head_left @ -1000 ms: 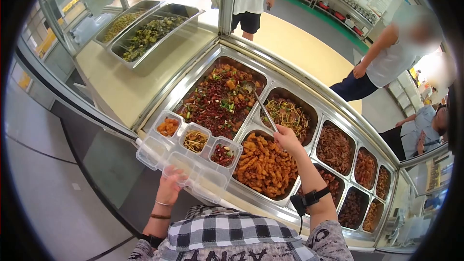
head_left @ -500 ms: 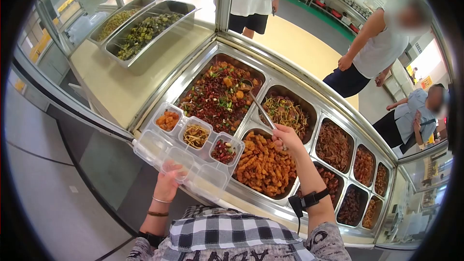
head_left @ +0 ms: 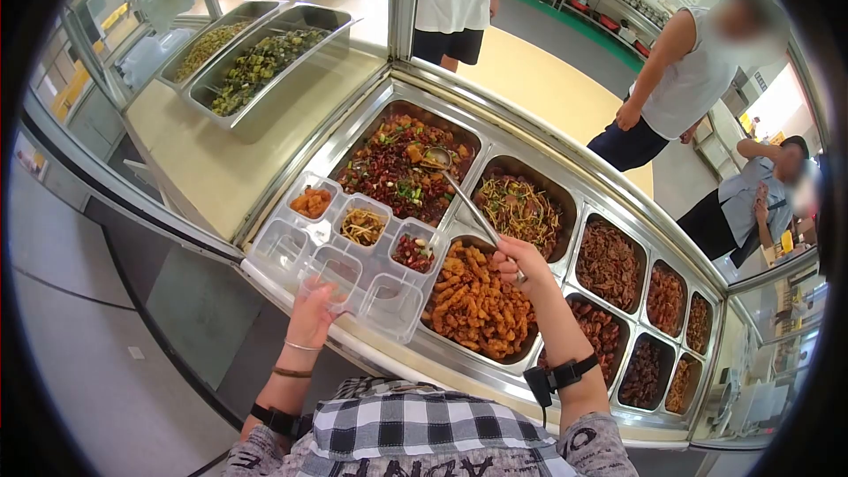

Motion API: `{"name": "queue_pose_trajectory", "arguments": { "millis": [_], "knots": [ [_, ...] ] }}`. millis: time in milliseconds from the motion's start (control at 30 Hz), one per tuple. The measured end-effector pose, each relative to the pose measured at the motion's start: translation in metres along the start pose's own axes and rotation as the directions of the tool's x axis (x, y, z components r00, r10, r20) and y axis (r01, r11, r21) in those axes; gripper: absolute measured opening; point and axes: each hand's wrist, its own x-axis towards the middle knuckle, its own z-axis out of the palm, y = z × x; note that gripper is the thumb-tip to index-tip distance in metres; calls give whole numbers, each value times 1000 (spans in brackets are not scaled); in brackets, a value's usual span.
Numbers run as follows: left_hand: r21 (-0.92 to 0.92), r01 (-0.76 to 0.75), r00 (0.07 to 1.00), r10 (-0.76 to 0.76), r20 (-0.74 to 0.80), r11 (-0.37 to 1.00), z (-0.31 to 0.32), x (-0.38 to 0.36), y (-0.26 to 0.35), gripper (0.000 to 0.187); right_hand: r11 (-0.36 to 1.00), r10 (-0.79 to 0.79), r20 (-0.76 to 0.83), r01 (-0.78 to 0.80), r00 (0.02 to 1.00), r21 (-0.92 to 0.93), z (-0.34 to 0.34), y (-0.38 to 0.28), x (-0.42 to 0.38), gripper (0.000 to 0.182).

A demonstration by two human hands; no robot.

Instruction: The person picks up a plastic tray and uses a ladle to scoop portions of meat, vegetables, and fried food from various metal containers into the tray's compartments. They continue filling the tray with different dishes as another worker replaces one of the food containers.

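My left hand [head_left: 315,311] grips the near edge of a clear plastic compartment tray [head_left: 367,279], its fingers seen through the plastic. Across the tray's far row sit orange chunks, noodle-like pale strips and a red chili mix; the near row shows bare plastic. My right hand [head_left: 521,262] is closed round the handle of a metal ladle [head_left: 474,209]. The ladle's bowl rests at the surface of a red chili dish with chunks and green onion in a large steel pan [head_left: 480,134]. Below my right hand lies a pan of fried golden strips [head_left: 477,305].
More steel pans hold bean sprouts [head_left: 521,208], shredded meat [head_left: 609,265] and other dishes to the right. Two deep pans of greens [head_left: 265,71] stand on the left counter [head_left: 291,128]. Several people stand beyond the counter frame [head_left: 565,141].
The tray has shifted slightly right, and its near side has come up, so it looks more level. The ladle's bowl has moved slightly left within the chili dish.
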Motion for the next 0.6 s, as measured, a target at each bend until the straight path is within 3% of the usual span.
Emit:
{"name": "queue_pose_trajectory", "arguments": {
  "millis": [67,333,533,600],
  "knots": [
    [6,-30,1000,30,2,1000,1,11,-3,32,950,55,97,-82,994,300,-13,4,8,41],
    [-38,-119,991,116,-63,992,27,50,0,21,996,-82,61,80,995,45,12,-21,-87,44],
    [-99,-118,988,107,-110,988,35,64,4,23,938,-152,61,164,986,-306,19,6,-140,47],
    [-126,-117,989,103,-110,985,42,61,9,24,554,-414,133,365,900,-748,19,26,-140,46]
  ]
}}
